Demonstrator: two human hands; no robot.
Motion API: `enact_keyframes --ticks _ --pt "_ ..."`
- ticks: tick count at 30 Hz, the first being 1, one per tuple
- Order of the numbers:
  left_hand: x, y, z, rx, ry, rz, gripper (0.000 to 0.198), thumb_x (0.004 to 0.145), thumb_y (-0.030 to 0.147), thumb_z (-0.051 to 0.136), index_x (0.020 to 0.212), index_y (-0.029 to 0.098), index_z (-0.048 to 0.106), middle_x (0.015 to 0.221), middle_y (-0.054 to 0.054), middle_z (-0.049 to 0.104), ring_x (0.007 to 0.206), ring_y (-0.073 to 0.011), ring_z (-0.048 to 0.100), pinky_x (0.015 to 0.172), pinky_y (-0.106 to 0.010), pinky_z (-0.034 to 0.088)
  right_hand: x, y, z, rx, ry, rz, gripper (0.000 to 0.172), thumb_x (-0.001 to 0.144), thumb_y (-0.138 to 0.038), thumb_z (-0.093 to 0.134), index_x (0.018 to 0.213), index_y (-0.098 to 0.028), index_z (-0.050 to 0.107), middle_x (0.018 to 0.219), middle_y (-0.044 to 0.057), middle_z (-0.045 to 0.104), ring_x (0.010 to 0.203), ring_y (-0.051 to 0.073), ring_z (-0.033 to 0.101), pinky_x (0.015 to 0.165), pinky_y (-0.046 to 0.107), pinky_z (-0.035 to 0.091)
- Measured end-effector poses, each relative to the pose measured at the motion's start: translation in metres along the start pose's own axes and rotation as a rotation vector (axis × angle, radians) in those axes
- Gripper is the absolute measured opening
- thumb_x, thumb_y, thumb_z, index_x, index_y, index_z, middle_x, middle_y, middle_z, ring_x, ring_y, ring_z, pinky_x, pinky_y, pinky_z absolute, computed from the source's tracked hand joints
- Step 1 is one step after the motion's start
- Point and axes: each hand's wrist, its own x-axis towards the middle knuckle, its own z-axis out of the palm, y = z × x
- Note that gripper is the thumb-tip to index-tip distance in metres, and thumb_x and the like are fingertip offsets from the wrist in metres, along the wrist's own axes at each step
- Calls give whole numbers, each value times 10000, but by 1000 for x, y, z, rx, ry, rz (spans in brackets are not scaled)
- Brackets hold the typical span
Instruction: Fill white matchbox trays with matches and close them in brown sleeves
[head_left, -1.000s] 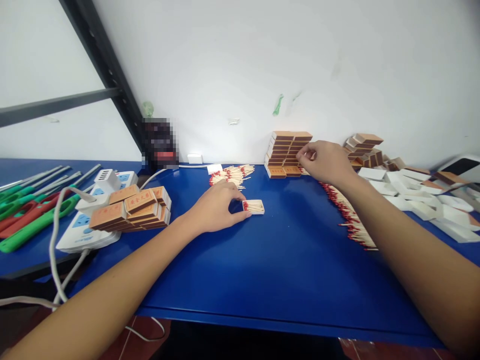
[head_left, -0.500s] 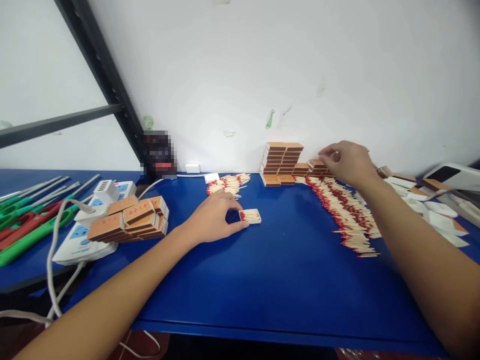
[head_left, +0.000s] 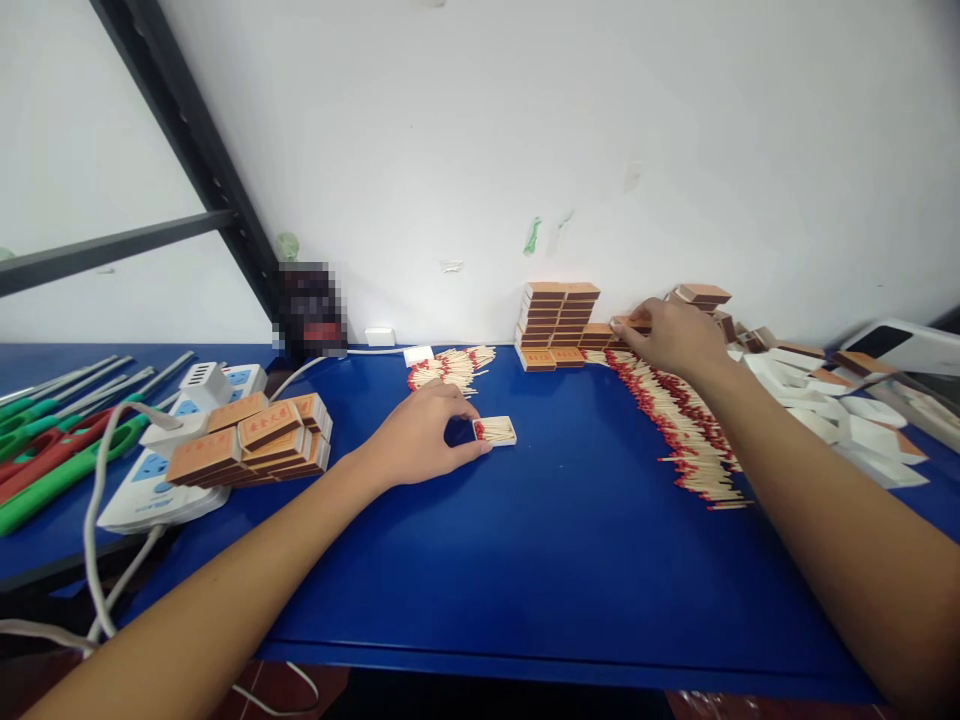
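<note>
My left hand (head_left: 420,436) rests on the blue table (head_left: 525,560) with thumb and fingers pinched on an open white matchbox tray (head_left: 496,431) filled with red-tipped matches. My right hand (head_left: 671,337) reaches to the back of the table, its fingertips closed on an orange matchbox sleeve (head_left: 627,324) on a low pile beside the tall stack of sleeves (head_left: 553,322). A long row of loose matches (head_left: 686,425) lies under my right forearm. A smaller heap of matches (head_left: 448,367) sits behind my left hand.
A pile of closed orange matchboxes (head_left: 251,438) lies on a white power strip (head_left: 161,470) with cables at the left. Green and red long-handled tools (head_left: 56,440) lie at the far left. White empty trays (head_left: 840,410) and more sleeves (head_left: 705,297) crowd the right.
My right hand went from the tall stack rightward along the back, then settled onto the low pile of sleeves. The left hand stayed on the tray. The camera tilted slightly.
</note>
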Motion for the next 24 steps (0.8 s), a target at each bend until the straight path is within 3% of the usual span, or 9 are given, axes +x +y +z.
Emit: enact_keyframes --ticks 5,9,13,16,20,24 --pt "0 -1 1 8 10 1 298 965 486 779 1087 216 809 1027 -91 771 1024 -286 686 906 -443 547 -4 -13 -5 224 4 176 363 887 -487 765 1065 -219 598 1165 191 760 970 307 668 793 398 458" --pt "1 -2 2 19 19 -15 306 970 490 771 1104 217 808 1086 -100 784 1053 -290 703 916 -439 552 -6 -21 -26 437 15 267 475 811 -417 875 1019 -250 483 1252 214 725 1052 278 647 829 377 433" --pt "1 -2 2 16 20 -33 311 976 495 764 1111 217 804 1106 -100 783 1065 -288 708 919 -441 552 -17 -36 -52 545 -39 300 537 801 -439 896 1124 -240 516 1308 198 741 1064 275 680 804 370 453" --pt "1 -1 1 24 35 -35 307 980 484 764 1104 205 800 1105 -102 784 1072 -289 700 927 -449 552 -41 -56 -54 569 -179 186 626 732 -510 928 1171 -221 589 1276 175 757 1042 296 713 801 376 515" --pt "1 1 1 47 38 -38 308 984 481 761 1112 204 795 1124 -105 786 1084 -295 700 953 -467 557 -77 -82 -36 598 -370 -14 707 670 -567 924 1226 -227 648 1162 118 774 920 291 746 751 391 573" --pt "1 0 2 65 38 -36 299 981 468 764 1099 195 791 1136 -115 793 1101 -308 706 954 -470 564 -92 -92 -28 498 -516 -253 696 666 -633 913 1223 -257 729 1136 111 760 944 309 731 751 408 571"
